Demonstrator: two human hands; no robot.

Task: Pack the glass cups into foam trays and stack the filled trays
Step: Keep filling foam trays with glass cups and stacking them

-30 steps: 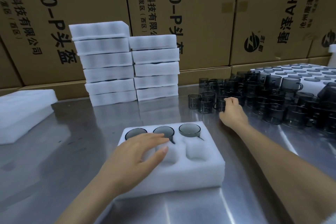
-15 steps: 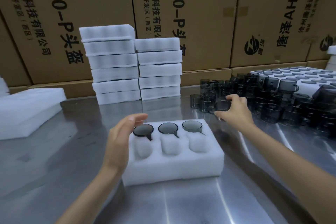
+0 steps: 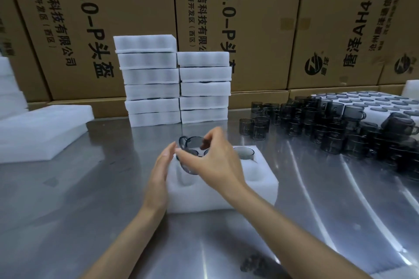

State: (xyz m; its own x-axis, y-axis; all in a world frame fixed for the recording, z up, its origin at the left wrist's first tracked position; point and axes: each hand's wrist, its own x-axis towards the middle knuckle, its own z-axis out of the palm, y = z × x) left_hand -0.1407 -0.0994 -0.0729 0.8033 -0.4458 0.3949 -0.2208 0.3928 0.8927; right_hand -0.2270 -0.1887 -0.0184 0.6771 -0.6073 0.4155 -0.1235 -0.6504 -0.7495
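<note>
A wall of cardboard boxes point(image 3: 249, 29) closes off the far side, and a steel table point(image 3: 90, 222) fills the near ground. On the table, far centre, stand two stacks of foam trays point(image 3: 176, 84), side by side and touching; the left stack is one tray taller than the right. These look like finished work, though the cups inside them can't be made out. Loose foam sheets point(image 3: 40, 129) lie at the far left. At the far right a large foam tray point(image 3: 367, 102) carries rows of round shapes, and in front of it a crowd of dark glass cups point(image 3: 328, 129) waits, far more than one tray will take, so by my reckoning most of the packing is still ahead.

Near the centre sits the foam tray point(image 3: 256, 186) now being filled. One seated cup point(image 3: 243, 152) shows in its far right pocket; the hands hide the other far pockets. The near right pocket is empty, and the near left one seems empty too.

The right hand point(image 3: 217, 165) holds a cup point(image 3: 192, 145) over the left part of this tray, thumb and fingers curled round it, the cup tilted and not yet seated. The left hand point(image 3: 161, 172) stands edge-on against the tray's left side, fingers straight and gripping nothing, fingertips close by the held cup
</note>
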